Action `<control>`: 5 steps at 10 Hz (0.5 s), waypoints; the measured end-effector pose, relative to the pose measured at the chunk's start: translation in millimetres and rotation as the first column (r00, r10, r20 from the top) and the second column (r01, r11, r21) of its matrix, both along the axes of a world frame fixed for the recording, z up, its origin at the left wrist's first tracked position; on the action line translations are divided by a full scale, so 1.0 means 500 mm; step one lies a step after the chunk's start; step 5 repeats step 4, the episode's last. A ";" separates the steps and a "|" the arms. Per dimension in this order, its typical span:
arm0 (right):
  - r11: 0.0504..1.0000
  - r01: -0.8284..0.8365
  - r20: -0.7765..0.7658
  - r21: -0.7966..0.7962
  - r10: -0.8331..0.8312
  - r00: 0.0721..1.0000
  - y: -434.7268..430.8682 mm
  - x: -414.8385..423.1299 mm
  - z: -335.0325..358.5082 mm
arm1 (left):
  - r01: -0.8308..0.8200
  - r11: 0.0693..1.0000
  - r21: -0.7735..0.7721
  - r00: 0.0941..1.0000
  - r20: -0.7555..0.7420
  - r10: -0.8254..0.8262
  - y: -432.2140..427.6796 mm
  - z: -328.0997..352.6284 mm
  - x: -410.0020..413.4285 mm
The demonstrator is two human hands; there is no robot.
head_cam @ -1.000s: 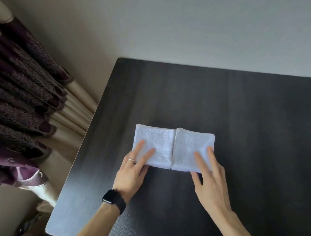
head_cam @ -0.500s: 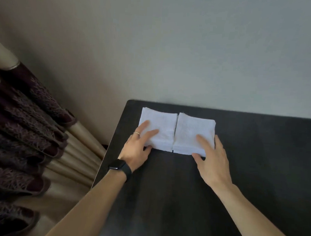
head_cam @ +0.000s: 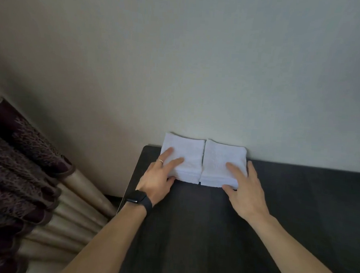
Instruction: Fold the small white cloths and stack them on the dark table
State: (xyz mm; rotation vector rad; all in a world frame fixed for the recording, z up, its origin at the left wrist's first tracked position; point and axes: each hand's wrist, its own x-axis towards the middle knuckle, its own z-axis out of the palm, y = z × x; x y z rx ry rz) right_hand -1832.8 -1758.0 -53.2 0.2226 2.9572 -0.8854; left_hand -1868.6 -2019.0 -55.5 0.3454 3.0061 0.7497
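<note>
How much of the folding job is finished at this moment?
Done: the left stack and right stack are folded, side by side at the table's far edge. In hand: the left hand and right hand press one each. Left: perhaps merging them; no unfolded cloth shows.

Left hand (head_cam: 157, 178) and right hand (head_cam: 246, 191) lie palm-down side by side, fingers (head_cam: 174, 162) straight, slightly spread.
</note>
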 end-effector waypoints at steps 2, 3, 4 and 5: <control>1.000 -0.012 0.012 -0.009 0.012 1.000 -0.003 0.004 0.014 | 0.047 0.994 -0.094 0.999 0.006 -0.047 -0.007 0.009 -0.005; 0.999 -0.041 0.007 0.029 0.041 0.999 0.012 0.022 0.031 | 0.047 0.985 -0.164 0.997 -0.046 -0.055 -0.009 0.019 0.013; 0.998 0.006 -0.022 0.062 -0.004 1.000 0.029 0.053 0.059 | -0.024 0.973 -0.228 0.986 -0.163 -0.014 0.004 0.036 0.051; 0.998 0.006 -0.022 0.062 -0.004 1.000 0.029 0.053 0.059 | -0.024 0.973 -0.228 0.986 -0.163 -0.014 0.004 0.036 0.051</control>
